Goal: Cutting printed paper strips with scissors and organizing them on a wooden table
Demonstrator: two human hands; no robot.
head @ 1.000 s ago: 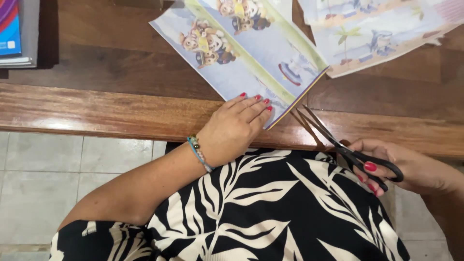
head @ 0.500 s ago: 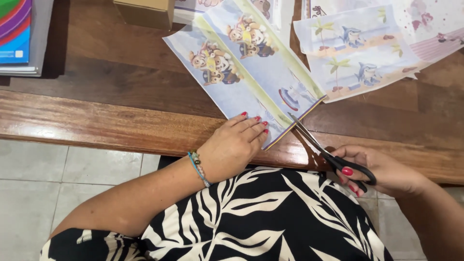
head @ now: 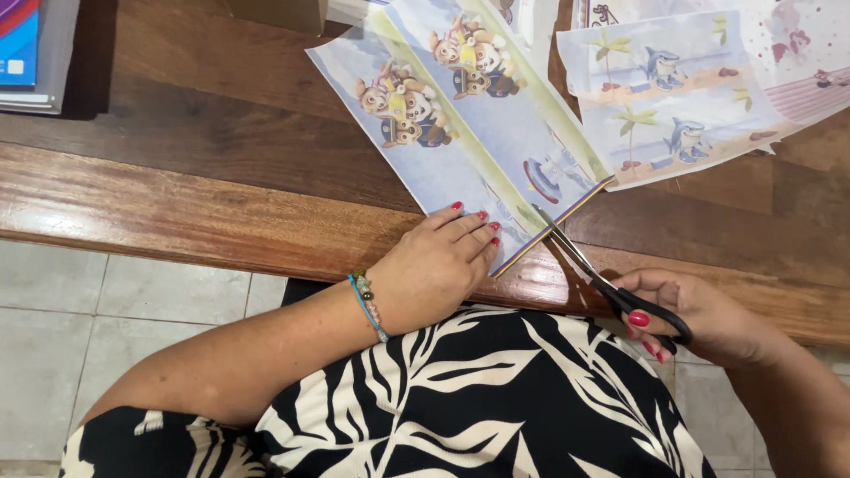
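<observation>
At the far left edge of the wooden table sits a stack of books, the top one blue, well away from the work. Moving along, the left hand lies flat on the near end of a long printed sheet showing cartoon dogs on a pale blue ground; its fingers, red-nailed, are stretched out and held close together, pressing the paper down at the table's front edge. A blue beaded bracelet circles that wrist. The sheet runs diagonally away from the person toward the back of the table, where a cardboard box stands just beside its far end. Next come the scissors, their blades slightly parted, tips touching the sheet's lower right edge. The right hand grips the black handles, fingers curled through the loops, thumb on top. Farther back on the right, another sheet with cartoon sharks and palm trees lies close beside the first.
</observation>
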